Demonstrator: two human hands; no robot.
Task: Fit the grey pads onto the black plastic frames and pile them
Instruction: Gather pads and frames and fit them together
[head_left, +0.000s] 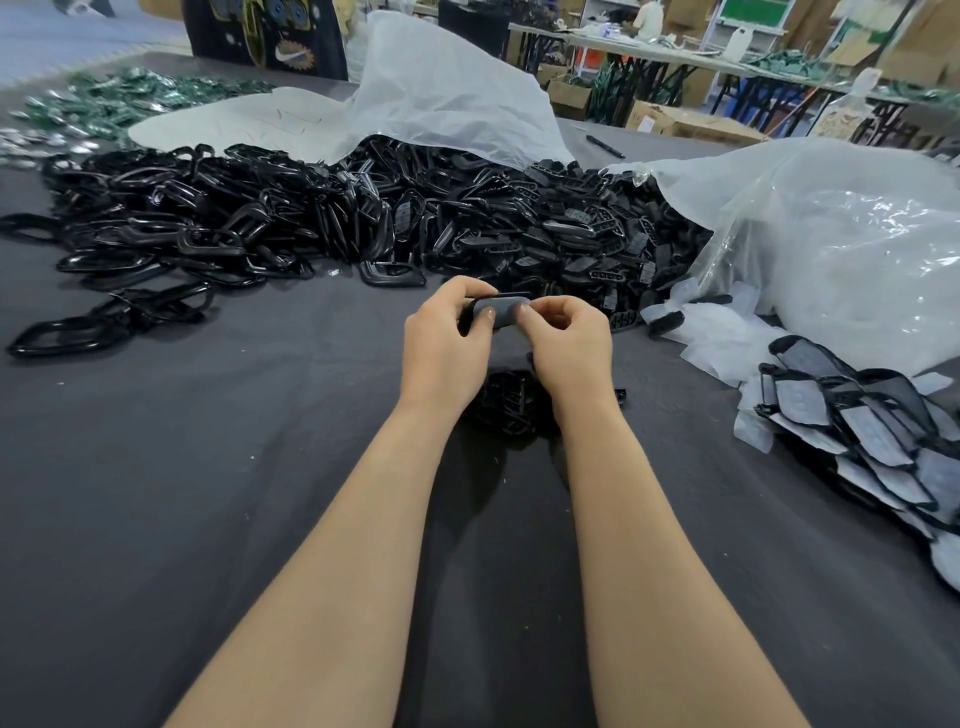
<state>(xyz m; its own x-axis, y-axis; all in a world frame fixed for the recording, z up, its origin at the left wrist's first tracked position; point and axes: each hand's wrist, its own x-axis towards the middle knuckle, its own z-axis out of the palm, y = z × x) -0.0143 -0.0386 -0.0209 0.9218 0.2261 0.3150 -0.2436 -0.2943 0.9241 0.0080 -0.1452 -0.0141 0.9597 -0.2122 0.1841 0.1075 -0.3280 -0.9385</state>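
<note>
While both hands hover just above the dark grey cloth-covered desk (208, 467), they hold one small flat grey pad (503, 310) against a black plastic frame (498, 296) that peeks out along its edges. The left hand (447, 343) and the right hand (569, 340) each curl their fingers (465, 290) behind the piece, and both thumbs pinch the pad from the front. To seat it well, the thumbs likely need to press evenly from the middle out to the rim, so that no corner lifts. A large loose heap of empty black frames (311, 218) lies beyond the hands. A pile of finished, pad-fitted frames (857, 426) sits to the right, near crumpled clear plastic bags (841, 249) — probably where this one belongs.
</note>
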